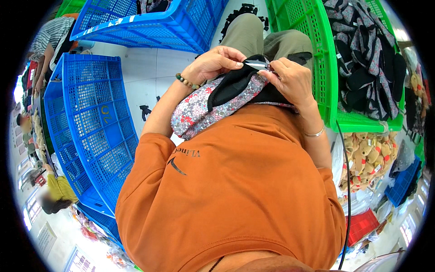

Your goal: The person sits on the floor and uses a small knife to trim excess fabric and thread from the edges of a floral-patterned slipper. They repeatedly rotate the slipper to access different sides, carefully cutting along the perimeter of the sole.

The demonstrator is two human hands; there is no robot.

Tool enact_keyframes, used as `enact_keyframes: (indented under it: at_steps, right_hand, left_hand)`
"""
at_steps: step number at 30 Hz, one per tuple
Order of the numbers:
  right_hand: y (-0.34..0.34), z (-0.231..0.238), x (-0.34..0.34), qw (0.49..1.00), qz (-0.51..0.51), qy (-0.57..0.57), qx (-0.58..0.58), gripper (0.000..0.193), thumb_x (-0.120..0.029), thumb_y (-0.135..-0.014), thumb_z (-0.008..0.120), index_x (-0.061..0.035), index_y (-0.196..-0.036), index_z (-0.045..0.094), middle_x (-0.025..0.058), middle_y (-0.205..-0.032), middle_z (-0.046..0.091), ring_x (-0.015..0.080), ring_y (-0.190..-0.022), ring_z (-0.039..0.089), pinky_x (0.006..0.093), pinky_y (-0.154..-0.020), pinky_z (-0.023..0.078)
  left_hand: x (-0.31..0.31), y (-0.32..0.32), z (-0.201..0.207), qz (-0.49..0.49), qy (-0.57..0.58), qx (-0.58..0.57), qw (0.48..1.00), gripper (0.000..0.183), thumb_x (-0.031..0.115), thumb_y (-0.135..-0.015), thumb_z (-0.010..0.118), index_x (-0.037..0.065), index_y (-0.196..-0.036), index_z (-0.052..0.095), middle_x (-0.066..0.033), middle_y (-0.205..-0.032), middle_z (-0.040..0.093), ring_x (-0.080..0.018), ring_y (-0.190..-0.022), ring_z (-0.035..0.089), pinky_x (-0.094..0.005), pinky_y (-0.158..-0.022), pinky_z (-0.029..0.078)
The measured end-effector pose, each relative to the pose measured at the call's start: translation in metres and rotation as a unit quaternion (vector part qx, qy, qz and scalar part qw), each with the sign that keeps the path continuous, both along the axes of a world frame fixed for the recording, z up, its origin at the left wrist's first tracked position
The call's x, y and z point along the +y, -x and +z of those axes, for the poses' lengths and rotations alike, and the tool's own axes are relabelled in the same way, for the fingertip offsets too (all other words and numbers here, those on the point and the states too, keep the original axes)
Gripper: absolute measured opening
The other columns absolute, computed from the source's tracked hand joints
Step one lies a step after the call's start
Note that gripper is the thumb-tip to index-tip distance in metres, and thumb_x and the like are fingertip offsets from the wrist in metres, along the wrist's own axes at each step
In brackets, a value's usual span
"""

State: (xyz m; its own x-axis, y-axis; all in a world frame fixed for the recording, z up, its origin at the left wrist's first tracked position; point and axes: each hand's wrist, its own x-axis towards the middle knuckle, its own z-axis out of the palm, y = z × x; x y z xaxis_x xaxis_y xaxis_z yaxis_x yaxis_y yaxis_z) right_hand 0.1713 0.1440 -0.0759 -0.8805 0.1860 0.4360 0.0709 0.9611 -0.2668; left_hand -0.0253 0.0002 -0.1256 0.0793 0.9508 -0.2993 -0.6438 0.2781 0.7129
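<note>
A floral fabric piece [192,111] with black lining lies across my lap, its red, grey and white pattern folded back around a dark opening. At the upper edge of that opening, my left hand [213,65] pinches the black cloth between thumb and fingers. My right hand [289,79] grips the other side of the same edge, thumb pressed against the floral trim. Between the two hands runs a narrow whitish strip [257,65], one end hidden under the right fingers. Whether the right hand also holds a small tool, I cannot make out.
A green crate [324,68] on the right holds a heap of similar floral and black pieces [369,63]. Blue crates [97,122] stand at the left and ahead [181,27]. Tan plush toys [367,158] lie behind the green crate. Dark scraps [145,111] are on the floor.
</note>
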Motion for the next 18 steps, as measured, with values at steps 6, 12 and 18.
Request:
enact_keyframes:
  at_steps: [6, 12, 18]
  right_hand:
    - [0.002, -0.004, -0.006, 0.999, -0.032, 0.014, 0.009, 0.032, -0.041, -0.078, 0.065, -0.0100, -0.070, 0.060, 0.0035, -0.063, 0.055, 0.0217, -0.056, 0.057, 0.0312, -0.046, 0.043]
    - [-0.010, 0.003, -0.008, 0.996, -0.067, 0.064, 0.004, 0.033, -0.040, -0.079, 0.065, -0.0086, -0.069, 0.059, 0.0054, -0.064, 0.056, 0.0233, -0.056, 0.057, 0.0323, -0.047, 0.042]
    - [-0.014, 0.011, -0.016, 0.995, -0.081, 0.053, -0.030, 0.036, -0.041, -0.079, 0.064, -0.0087, -0.065, 0.057, 0.0049, -0.063, 0.056, 0.0235, -0.053, 0.056, 0.0343, -0.045, 0.040]
  left_hand:
    - [0.000, -0.001, -0.002, 0.000, 0.003, -0.019, 1.000, 0.018, 0.002, -0.081, 0.063, -0.001, -0.099, 0.063, -0.0062, -0.090, 0.067, -0.0110, -0.077, 0.064, -0.0218, -0.072, 0.052]
    - [0.002, -0.006, 0.003, 0.024, -0.009, 0.000, 1.000, 0.032, 0.002, -0.081, 0.063, -0.003, -0.112, 0.057, -0.0043, -0.090, 0.065, -0.0083, -0.076, 0.062, -0.0195, -0.072, 0.051]
    - [0.006, -0.015, 0.013, 0.058, 0.009, 0.029, 0.998, 0.028, 0.004, -0.085, 0.060, -0.003, -0.112, 0.057, -0.0079, -0.100, 0.064, -0.0101, -0.083, 0.062, -0.0214, -0.077, 0.051]
